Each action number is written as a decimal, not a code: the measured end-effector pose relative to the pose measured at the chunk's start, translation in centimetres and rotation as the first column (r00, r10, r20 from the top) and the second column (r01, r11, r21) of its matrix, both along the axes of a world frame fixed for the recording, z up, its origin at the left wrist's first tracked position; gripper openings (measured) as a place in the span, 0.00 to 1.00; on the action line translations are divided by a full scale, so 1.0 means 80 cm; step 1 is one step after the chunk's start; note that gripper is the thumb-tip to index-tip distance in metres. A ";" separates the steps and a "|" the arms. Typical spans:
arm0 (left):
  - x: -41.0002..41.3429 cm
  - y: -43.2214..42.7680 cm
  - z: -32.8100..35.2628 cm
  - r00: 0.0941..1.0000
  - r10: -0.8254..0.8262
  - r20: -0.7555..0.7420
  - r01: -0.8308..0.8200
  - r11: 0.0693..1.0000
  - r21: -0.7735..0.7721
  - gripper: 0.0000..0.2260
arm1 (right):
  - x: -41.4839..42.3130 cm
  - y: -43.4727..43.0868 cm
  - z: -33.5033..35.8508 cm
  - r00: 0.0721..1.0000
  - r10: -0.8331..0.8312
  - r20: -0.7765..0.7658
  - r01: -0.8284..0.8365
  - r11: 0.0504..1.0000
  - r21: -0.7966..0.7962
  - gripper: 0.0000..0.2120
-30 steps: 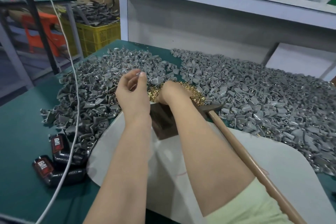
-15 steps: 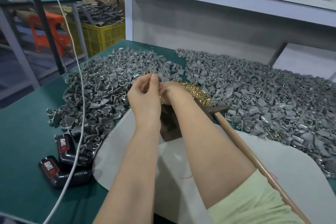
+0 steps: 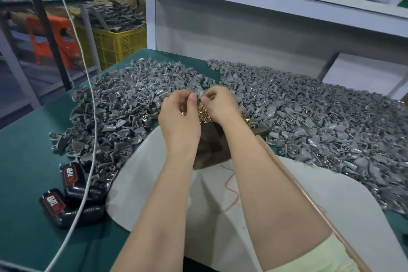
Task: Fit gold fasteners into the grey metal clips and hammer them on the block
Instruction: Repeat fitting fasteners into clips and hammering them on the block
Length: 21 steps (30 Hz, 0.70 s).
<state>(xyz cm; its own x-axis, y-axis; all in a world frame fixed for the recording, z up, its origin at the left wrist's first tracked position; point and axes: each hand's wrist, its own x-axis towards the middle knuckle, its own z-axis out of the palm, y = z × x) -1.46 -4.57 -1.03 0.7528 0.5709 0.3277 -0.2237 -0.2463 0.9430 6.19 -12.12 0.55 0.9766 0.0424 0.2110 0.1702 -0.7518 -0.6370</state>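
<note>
Both hands now meet above the gold fasteners [image 3: 204,113]: the left hand [image 3: 178,117] pinches a grey clip [image 3: 199,93], and the right hand [image 3: 220,104], up from the pile, pinches it too. Fitting seems underway; the block [image 3: 212,148] and hammer [image 3: 287,168] wait just below.

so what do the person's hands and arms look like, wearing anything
Both the left hand and right hand are bare: no gloves, rings or watch in view. The forearms are uncovered too. A pale yellow-green sleeve shows only on the right upper arm.
</note>
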 end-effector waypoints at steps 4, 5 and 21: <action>0.000 -0.004 -0.006 0.996 -0.042 -0.075 0.061 0.959 0.278 0.05 | -0.027 -0.041 0.009 0.995 0.007 -0.095 0.045 0.844 0.535 0.08; 0.000 -0.008 -0.008 0.990 -0.069 -0.122 0.109 0.927 0.359 0.06 | -0.037 -0.055 0.009 0.993 0.024 -0.118 0.055 0.783 0.619 0.08; -0.001 -0.021 -0.014 0.902 -0.078 -0.425 0.346 0.719 0.603 0.06 | -0.080 -0.092 -0.018 0.997 -0.016 0.080 -0.010 0.949 0.315 0.04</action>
<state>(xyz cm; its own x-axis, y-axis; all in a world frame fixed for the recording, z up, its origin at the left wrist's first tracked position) -1.58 -6.25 -2.13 0.9613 0.1255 0.2453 -0.0431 -0.8109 0.5835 -0.17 -19.48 -0.93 0.9559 -0.0420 0.2907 0.2284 -0.5159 -0.8257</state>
